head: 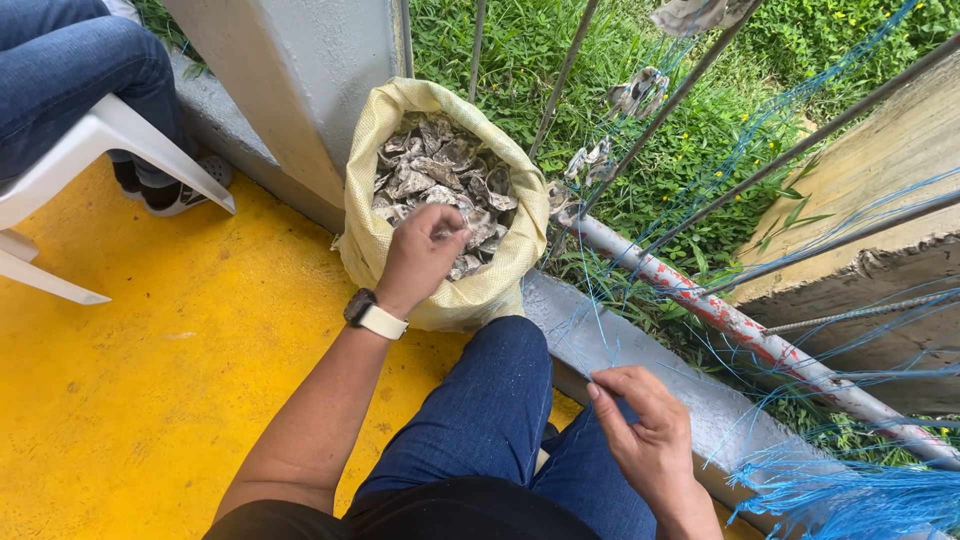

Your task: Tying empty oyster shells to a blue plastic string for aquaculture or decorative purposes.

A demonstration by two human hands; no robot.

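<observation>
Left hand (420,255) reaching into yellow sack (365,225) at frame centre, fingers pinching grey, rough shells (440,170). Right hand (645,425), lower right, pinching thin blue line (600,320).

My left hand (420,255) reaches into a pale yellow woven sack (372,235) filled with grey and off-white shells (440,170), mottled with darker brown patches. On that wrist I wear a watch (372,315) with a black case and a white band. My right hand (645,425) pinches thin bright blue string (590,300), and more of the same blue lies in a tangled bundle (850,495). My jeans (490,410) are dark blue. The floor (140,400) is a strong yellow with faint scuffs. The chair (110,140) beside me is white. The pipe (740,335) is grey with flaking red paint, and the grass (560,60) is vivid green, dotted with small yellow flowers.
</observation>
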